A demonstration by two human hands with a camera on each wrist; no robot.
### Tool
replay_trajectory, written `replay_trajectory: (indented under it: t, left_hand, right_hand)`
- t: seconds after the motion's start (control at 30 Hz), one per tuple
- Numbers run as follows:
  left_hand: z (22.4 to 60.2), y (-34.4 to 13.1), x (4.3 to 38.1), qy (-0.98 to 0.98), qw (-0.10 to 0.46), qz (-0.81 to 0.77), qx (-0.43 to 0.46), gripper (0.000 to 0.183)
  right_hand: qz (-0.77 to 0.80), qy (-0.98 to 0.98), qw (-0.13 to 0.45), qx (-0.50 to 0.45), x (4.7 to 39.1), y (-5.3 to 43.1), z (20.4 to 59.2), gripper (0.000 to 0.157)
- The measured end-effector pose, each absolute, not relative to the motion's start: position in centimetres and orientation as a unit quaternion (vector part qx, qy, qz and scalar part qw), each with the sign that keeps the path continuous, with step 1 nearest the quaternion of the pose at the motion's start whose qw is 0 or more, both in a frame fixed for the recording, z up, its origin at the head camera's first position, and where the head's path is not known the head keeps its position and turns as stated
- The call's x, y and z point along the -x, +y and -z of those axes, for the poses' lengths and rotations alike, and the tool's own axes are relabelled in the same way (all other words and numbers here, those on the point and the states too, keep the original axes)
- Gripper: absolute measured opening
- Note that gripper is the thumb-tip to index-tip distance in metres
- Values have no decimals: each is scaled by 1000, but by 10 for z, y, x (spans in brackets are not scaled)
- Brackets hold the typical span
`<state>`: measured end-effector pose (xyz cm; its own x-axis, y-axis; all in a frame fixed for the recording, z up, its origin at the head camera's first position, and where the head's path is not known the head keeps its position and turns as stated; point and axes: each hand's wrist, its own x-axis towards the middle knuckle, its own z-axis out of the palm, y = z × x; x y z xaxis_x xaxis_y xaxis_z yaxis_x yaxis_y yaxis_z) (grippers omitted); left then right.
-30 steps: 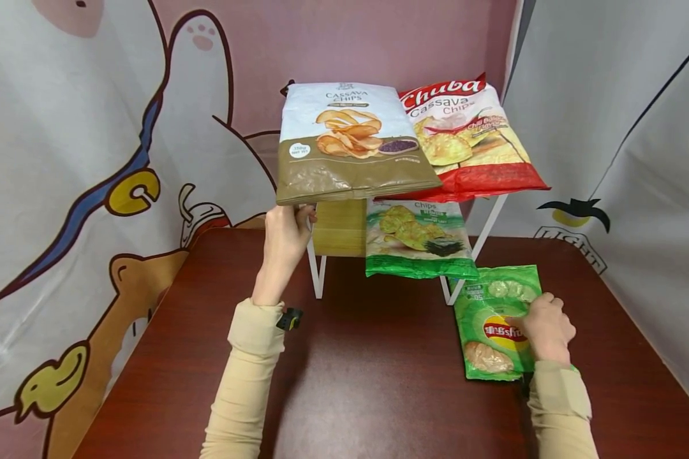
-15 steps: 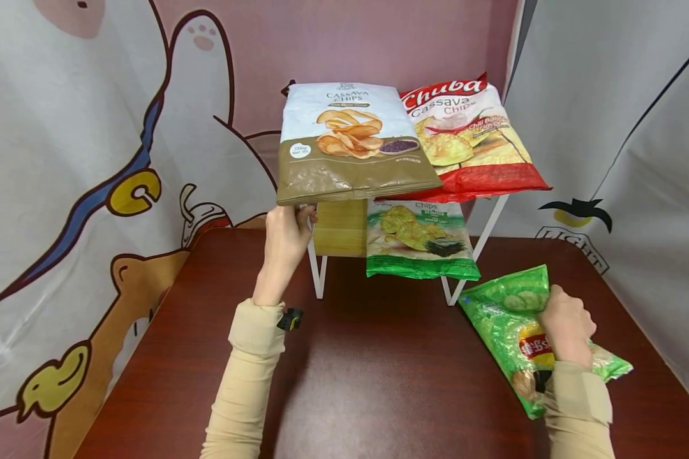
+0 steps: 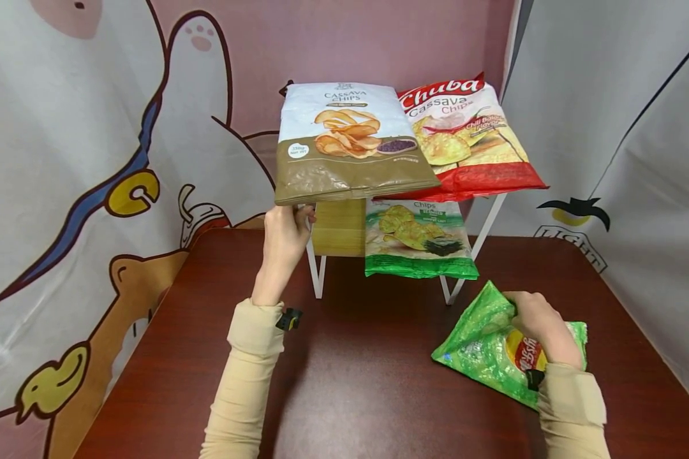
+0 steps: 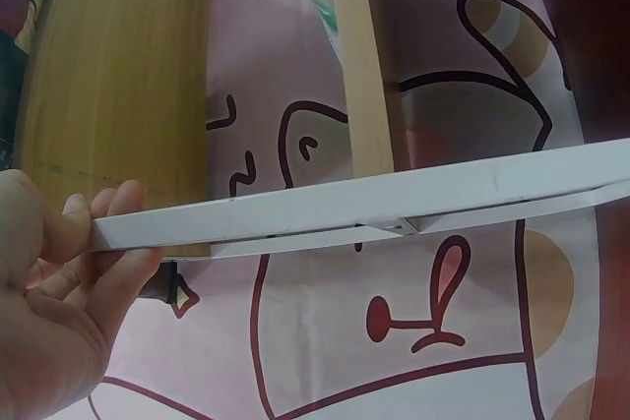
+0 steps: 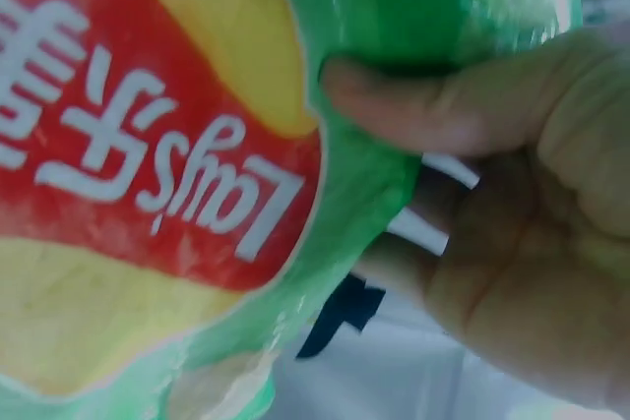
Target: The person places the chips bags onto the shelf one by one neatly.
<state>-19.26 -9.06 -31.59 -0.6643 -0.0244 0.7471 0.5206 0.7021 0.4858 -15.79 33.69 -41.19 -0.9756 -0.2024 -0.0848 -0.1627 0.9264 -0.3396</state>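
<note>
In the head view my left hand (image 3: 285, 245) grips the white metal leg of a small two-tier rack, just under its upper shelf. The left wrist view shows thumb and fingers around that white frame bar (image 4: 295, 206). At the right, my right hand (image 3: 542, 322) pinches a green Lay's chip bag (image 3: 482, 344) by its edge, and the bag is tilted and creased. The right wrist view has the thumb on the bag's front beside the red logo (image 5: 187, 145); some fingers are hidden behind it.
On the upper shelf a brown and white cassava chips bag (image 3: 350, 143) overlaps a red Chuba bag (image 3: 471, 140). A green and white chips bag (image 3: 422, 239) lies on the lower wooden shelf (image 3: 340, 229). The rack stands on a dark red table (image 3: 344, 370).
My right hand has lifted and turned the Lay's bag, first swinging it right, then back left and nearer. The left hand stays on the rack leg.
</note>
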Motion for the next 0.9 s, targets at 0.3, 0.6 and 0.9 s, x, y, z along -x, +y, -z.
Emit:
replay_trajectory:
  t: [0.3,0.6,0.9]
  left_hand:
    - [316,-91,192,-842,379,357,143,14]
    - [317,-91,194,-842,377,359,145,11]
    - [317,-91,193,-840,381,356,148,11]
  right_hand:
    - [180,962,36,202,162,289,423,41]
    - [199,944,76,250,163,252,437,49]
    - [227,963,22,146,160,269,430,41]
